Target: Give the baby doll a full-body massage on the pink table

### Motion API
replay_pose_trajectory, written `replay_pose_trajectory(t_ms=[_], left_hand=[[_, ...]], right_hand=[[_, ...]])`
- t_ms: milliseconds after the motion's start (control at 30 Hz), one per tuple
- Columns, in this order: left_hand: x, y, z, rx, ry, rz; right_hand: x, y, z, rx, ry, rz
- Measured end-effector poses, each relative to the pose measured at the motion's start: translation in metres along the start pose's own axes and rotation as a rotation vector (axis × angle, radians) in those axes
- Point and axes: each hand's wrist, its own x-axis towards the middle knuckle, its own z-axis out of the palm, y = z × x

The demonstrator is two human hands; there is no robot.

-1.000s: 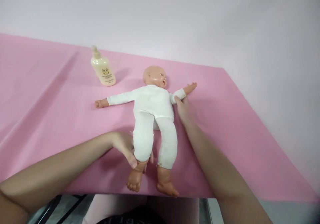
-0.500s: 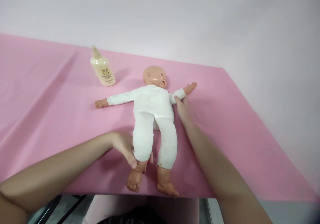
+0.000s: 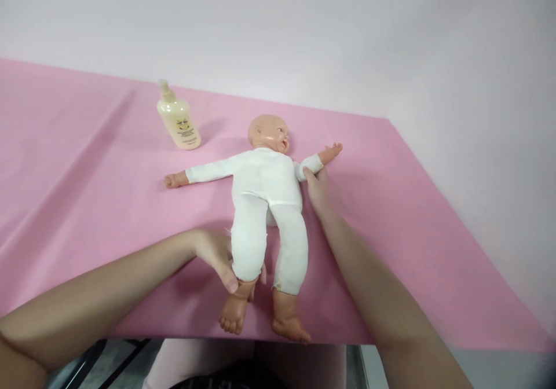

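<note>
A baby doll (image 3: 269,178) with a white cloth body and plastic head, hands and feet lies on its back, feet toward me. Its head is turned to the right. My left hand (image 3: 219,260) is wrapped round the lower leg on the left, just above the foot, with the thumb in front and fingertips showing behind. My right hand (image 3: 318,189) grips the doll's bent arm on the right near the elbow, thumb on top; its other fingers are mostly hidden. The doll's other arm stretches out to the left, untouched.
A pump bottle (image 3: 181,124) of pale yellow liquid stands behind the doll's outstretched arm. Pink cloth (image 3: 99,169) covers the table, with a long crease at the left. A pale wall (image 3: 278,36) rises behind. The table's front edge lies just beyond the doll's feet.
</note>
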Motion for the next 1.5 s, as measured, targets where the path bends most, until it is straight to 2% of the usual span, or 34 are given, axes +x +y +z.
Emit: replay_pose_trajectory(t_ms=[267, 667, 833, 1233, 1500], left_hand=[[0.000, -0.003, -0.001, -0.020, -0.005, -0.010], [0.000, 0.000, 0.000, 0.001, 0.009, 0.001], [0.001, -0.001, 0.000, 0.018, 0.020, 0.003], [0.000, 0.001, 0.000, 0.045, 0.017, 0.015], [0.000, 0.002, 0.000, 0.082, 0.036, 0.035]], right_hand=[[0.002, 0.006, 0.000, -0.060, -0.008, -0.018], [0.000, 0.000, -0.001, -0.009, 0.001, 0.023], [-0.001, 0.000, -0.004, -0.044, -0.044, 0.023], [-0.003, -0.006, -0.004, -0.065, -0.034, 0.036], [-0.001, -0.002, -0.002, -0.032, -0.023, 0.030]])
